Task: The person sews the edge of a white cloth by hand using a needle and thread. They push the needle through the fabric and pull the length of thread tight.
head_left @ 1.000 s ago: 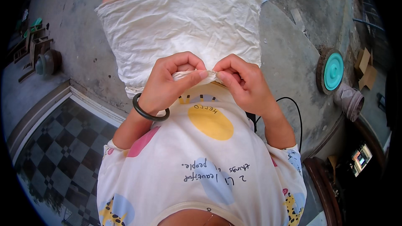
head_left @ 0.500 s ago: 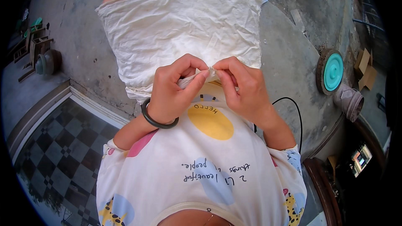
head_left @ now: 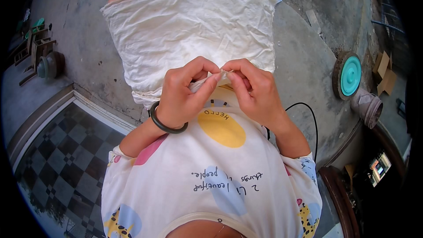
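Pinching the near hem of a cream cloth [head_left: 189,31], left hand [head_left: 183,94] and right hand [head_left: 255,92] meet thumb to forefinger, both clenched on the fabric's edge. Cloth judged light, soft, limp, prone to creasing; best gripped at hem or corners. Appearance: wrinkled, off-white, faintly stained, draped across the lap above grey concrete floor [head_left: 304,61].

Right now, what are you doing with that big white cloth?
Both hands are pinching the near edge of a crumpled cream cloth spread over the lap. The left hand, with a dark bangle on its wrist, and the right hand meet fingertip to fingertip at the hem, above a grey concrete floor.
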Demonstrator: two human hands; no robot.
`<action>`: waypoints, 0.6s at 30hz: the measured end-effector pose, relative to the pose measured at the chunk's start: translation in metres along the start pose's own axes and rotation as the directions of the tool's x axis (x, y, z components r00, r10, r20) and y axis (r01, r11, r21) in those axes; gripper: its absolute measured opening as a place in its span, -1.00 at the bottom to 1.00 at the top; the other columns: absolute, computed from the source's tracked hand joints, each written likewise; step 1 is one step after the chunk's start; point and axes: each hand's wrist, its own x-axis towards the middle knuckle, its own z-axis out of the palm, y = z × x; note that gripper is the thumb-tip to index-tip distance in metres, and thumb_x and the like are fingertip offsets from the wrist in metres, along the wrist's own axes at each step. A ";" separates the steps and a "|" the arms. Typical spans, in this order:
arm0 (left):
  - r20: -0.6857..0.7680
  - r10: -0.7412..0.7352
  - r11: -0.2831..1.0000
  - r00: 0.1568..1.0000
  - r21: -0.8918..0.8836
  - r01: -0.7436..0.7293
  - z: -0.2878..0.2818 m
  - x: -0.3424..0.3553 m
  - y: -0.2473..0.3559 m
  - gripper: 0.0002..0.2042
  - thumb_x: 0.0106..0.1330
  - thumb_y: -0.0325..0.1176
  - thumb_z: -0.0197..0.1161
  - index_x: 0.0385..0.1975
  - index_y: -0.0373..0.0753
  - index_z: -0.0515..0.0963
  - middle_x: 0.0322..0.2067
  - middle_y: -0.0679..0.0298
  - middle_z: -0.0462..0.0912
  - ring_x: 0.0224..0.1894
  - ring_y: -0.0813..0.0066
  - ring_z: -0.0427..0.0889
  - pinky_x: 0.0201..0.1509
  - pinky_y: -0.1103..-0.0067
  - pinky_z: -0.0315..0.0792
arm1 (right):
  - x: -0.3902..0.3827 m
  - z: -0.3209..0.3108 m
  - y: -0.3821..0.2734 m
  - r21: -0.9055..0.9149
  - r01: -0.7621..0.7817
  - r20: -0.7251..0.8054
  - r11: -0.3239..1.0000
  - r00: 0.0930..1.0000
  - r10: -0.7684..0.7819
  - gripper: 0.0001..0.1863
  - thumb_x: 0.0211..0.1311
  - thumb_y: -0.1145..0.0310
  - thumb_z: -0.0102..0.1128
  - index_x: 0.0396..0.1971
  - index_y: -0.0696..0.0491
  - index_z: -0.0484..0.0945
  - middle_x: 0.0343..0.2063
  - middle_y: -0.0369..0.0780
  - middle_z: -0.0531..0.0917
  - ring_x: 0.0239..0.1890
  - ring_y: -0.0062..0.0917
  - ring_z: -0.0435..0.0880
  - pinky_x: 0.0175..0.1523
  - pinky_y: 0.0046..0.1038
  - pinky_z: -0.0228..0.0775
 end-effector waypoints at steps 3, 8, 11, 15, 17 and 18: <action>0.054 -0.051 0.999 0.997 0.022 0.049 -0.002 0.000 0.002 -0.95 0.30 -0.52 0.25 -0.32 -0.35 0.56 -0.69 0.29 0.51 -0.63 0.69 0.41 -0.51 0.67 0.27 | -0.001 -0.002 0.000 0.011 -0.041 0.026 0.999 0.999 0.041 -0.85 0.27 0.55 0.13 -0.18 0.11 0.57 -0.56 -0.12 0.61 -0.54 -0.31 0.63 -0.42 -0.34 0.40; 0.058 -0.061 0.997 0.996 -0.040 0.064 -0.002 0.001 0.003 -0.94 0.32 -0.53 0.25 -0.30 -0.38 0.56 -0.57 0.27 0.63 -0.50 0.71 0.55 -0.35 0.72 0.40 | 0.000 -0.002 0.000 0.050 -0.049 0.025 0.998 0.999 0.048 -0.85 0.29 0.55 0.11 -0.17 0.11 0.58 -0.58 -0.13 0.60 -0.56 -0.35 0.61 -0.43 -0.37 0.38; 0.086 -0.148 0.978 0.985 -0.136 0.158 -0.006 0.005 0.001 -0.93 0.32 -0.52 0.26 -0.28 -0.38 0.57 -0.48 0.33 0.66 -0.42 0.74 0.55 -0.27 0.74 0.42 | 0.000 -0.007 -0.001 0.086 -0.126 0.066 0.988 0.990 0.121 -0.85 0.29 0.55 0.12 -0.17 0.12 0.57 -0.57 -0.15 0.60 -0.57 -0.40 0.59 -0.43 -0.40 0.38; 0.167 -0.224 0.935 0.960 -0.242 0.260 -0.013 0.007 0.001 -0.93 0.34 -0.51 0.25 -0.28 -0.37 0.57 -0.41 0.39 0.66 -0.33 0.77 0.55 -0.19 0.75 0.42 | 0.000 -0.011 -0.003 0.115 -0.131 0.123 0.985 0.986 0.116 -0.85 0.29 0.56 0.12 -0.17 0.14 0.57 -0.53 -0.18 0.64 -0.56 -0.52 0.60 -0.42 -0.48 0.39; 0.222 -0.247 0.911 0.943 -0.278 0.304 -0.015 0.007 0.001 -0.93 0.36 -0.50 0.24 -0.27 -0.37 0.56 -0.39 0.42 0.63 -0.28 0.79 0.52 -0.17 0.76 0.41 | 0.001 -0.012 -0.003 0.143 -0.137 0.140 0.980 0.983 0.117 -0.85 0.30 0.56 0.12 -0.17 0.15 0.57 -0.51 -0.19 0.65 -0.55 -0.56 0.60 -0.41 -0.51 0.40; 0.225 -0.253 0.911 0.941 -0.272 0.310 -0.016 0.007 0.001 -0.93 0.36 -0.50 0.24 -0.27 -0.37 0.56 -0.39 0.42 0.63 -0.28 0.79 0.52 -0.17 0.76 0.41 | 0.002 -0.014 -0.003 0.184 -0.150 0.170 0.971 0.978 0.118 -0.86 0.31 0.57 0.11 -0.17 0.16 0.57 -0.49 -0.21 0.65 -0.53 -0.61 0.60 -0.40 -0.54 0.40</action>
